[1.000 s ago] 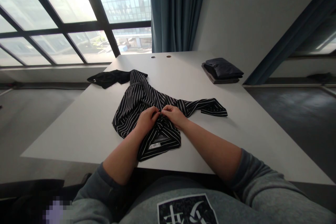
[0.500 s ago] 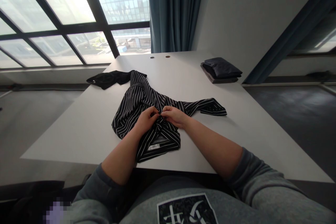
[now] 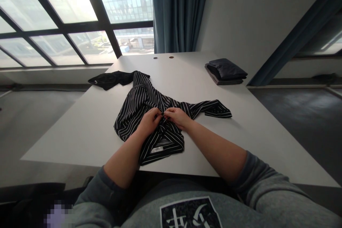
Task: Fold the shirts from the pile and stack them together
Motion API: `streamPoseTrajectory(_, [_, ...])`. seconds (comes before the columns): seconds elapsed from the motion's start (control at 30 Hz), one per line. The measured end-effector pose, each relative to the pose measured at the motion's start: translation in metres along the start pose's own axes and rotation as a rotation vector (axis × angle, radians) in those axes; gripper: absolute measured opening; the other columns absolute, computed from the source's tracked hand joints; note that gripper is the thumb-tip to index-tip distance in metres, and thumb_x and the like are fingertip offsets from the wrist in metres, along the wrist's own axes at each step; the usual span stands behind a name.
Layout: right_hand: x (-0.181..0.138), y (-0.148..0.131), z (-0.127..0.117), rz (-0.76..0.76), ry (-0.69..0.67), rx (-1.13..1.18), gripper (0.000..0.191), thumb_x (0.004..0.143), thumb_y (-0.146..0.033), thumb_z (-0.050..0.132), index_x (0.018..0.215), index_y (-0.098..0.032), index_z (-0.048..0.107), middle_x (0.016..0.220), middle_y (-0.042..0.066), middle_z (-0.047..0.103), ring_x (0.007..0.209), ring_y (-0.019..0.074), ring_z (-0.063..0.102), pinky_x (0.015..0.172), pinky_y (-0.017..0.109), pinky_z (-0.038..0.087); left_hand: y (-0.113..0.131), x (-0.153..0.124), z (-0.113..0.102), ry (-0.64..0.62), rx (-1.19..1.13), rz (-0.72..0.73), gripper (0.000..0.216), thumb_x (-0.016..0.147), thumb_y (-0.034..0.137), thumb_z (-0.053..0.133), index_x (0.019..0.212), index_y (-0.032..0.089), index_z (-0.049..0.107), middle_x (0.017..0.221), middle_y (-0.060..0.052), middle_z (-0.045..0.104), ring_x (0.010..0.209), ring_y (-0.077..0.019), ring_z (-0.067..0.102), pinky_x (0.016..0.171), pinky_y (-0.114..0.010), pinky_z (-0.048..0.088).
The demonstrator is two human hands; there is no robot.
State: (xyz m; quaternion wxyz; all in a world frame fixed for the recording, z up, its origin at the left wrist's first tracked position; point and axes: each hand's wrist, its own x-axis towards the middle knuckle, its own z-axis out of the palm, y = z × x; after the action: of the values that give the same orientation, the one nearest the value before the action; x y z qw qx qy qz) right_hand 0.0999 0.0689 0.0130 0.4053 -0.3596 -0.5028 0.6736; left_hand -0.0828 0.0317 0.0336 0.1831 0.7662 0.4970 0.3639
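A black shirt with white stripes [image 3: 133, 108] lies on the white table, its collar with a pale label toward me and one sleeve stretched out to the right. My left hand [image 3: 150, 120] pinches the cloth at the front, below the collar. Close beside it, fingertips almost meeting, my right hand [image 3: 176, 117] pinches the same part of the shirt. Whatever small detail sits between the fingertips is hidden.
The white table [image 3: 88, 124] reaches to the window wall. Folded dark clothes [image 3: 226, 70] are stacked at its far right. A black garment piece [image 3: 112, 79] lies at the far left, touching the striped shirt. A blue curtain [image 3: 179, 10] hangs behind.
Both hands stay at the same spot on the shirt, with only slight finger movement. The view has shifted very little.
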Motion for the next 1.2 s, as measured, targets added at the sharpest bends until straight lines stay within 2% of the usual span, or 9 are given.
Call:
streamPoseTrajectory(0.27, [-0.0009,-0.0023,0.0018,0.12,-0.049,0.091,0.027,0.065,-0.033,0.079,0.07,-0.02,0.056,0.066,-0.004,0.059,0.063,0.0107,0.051,0.061,0.025,0.04,-0.0014,-0.0012,0.0037,0.037,-0.01,-0.011,0.008,0.091,0.016,0.06,0.087,0.023,0.06,0.092,-0.001,0.069,0.09,-0.0187,0.065,0.086,-0.032,0.05])
streamPoseTrajectory(0.47, [-0.0042,-0.0057,0.0031,0.171,-0.078,0.174,0.028,0.064,-0.03,0.082,0.071,-0.02,0.057,0.068,-0.003,0.06,0.064,0.0108,0.051,0.06,0.024,0.039,0.001,0.0005,-0.0004,0.073,0.047,0.119,0.01,0.091,0.014,0.06,0.086,0.022,0.06,0.1,-0.005,0.064,0.096,-0.0194,0.063,0.091,-0.034,0.052])
streamPoseTrajectory(0.6, [-0.0046,-0.0055,0.0024,0.179,-0.097,0.199,0.032,0.064,-0.033,0.085,0.073,-0.019,0.058,0.07,-0.003,0.06,0.066,0.0106,0.052,0.061,0.024,0.04,0.0017,0.0005,-0.0019,0.101,0.065,0.168,0.012,0.089,0.012,0.062,0.084,0.022,0.06,0.104,-0.005,0.069,0.101,-0.0193,0.066,0.093,-0.034,0.053])
streamPoseTrajectory(0.7, [-0.0042,-0.0046,0.0017,0.174,-0.098,0.207,0.032,0.064,-0.033,0.085,0.073,-0.018,0.058,0.07,-0.002,0.061,0.067,0.0108,0.053,0.063,0.024,0.042,0.0023,-0.0003,-0.0021,0.115,0.037,0.133,0.014,0.087,0.01,0.065,0.081,0.022,0.059,0.096,-0.002,0.073,0.091,-0.0175,0.069,0.087,-0.032,0.054])
streamPoseTrajectory(0.8, [-0.0043,-0.0042,0.0011,0.166,-0.087,0.204,0.03,0.063,-0.031,0.084,0.071,-0.018,0.058,0.069,-0.002,0.06,0.067,0.0106,0.052,0.063,0.024,0.042,0.0025,-0.0008,-0.0025,0.112,0.039,0.091,0.013,0.085,0.01,0.068,0.09,0.022,0.065,0.091,0.0,0.074,0.085,-0.017,0.07,0.082,-0.031,0.055])
streamPoseTrajectory(0.9, [-0.0048,-0.0044,0.001,0.165,-0.079,0.185,0.029,0.063,-0.029,0.083,0.07,-0.019,0.058,0.068,-0.003,0.059,0.066,0.0102,0.052,0.062,0.023,0.04,0.0015,-0.0005,-0.0031,0.057,0.083,0.115,0.017,0.088,0.01,0.066,0.099,0.023,0.07,0.093,-0.001,0.074,0.087,-0.018,0.07,0.084,-0.031,0.055])
streamPoseTrajectory(1.2, [-0.0058,-0.006,0.0031,0.146,-0.085,0.112,0.028,0.064,-0.03,0.081,0.07,-0.019,0.057,0.067,-0.004,0.058,0.065,0.0097,0.051,0.058,0.022,0.037,-0.0008,0.0012,-0.0047,0.073,0.078,0.097,0.011,0.087,0.011,0.065,0.089,0.022,0.069,0.097,-0.003,0.073,0.094,-0.0193,0.069,0.089,-0.032,0.053])
